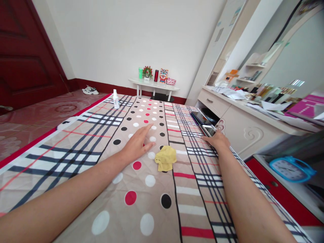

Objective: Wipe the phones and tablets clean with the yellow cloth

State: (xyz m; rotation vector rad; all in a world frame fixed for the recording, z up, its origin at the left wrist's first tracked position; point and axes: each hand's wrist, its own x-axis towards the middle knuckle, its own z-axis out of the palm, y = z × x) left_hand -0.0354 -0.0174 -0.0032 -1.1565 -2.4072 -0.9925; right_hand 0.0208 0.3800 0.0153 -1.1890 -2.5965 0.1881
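My left hand (138,143) lies flat and open on the dotted part of a patterned bedspread (83,141), fingers stretched forward. A crumpled yellow cloth (165,158) sits just to its right, not touched. My right hand (217,140) reaches to the bed's right edge, its fingers at a dark phone (209,130); whether it grips the phone I cannot tell. A second dark device (199,117) lies just beyond.
A small white spray bottle (115,99) stands at the bed's far left. A white side table (154,85) with cups and a plant is by the far wall. A cluttered dresser (238,114) runs along the right, a blue clock (291,168) near it.
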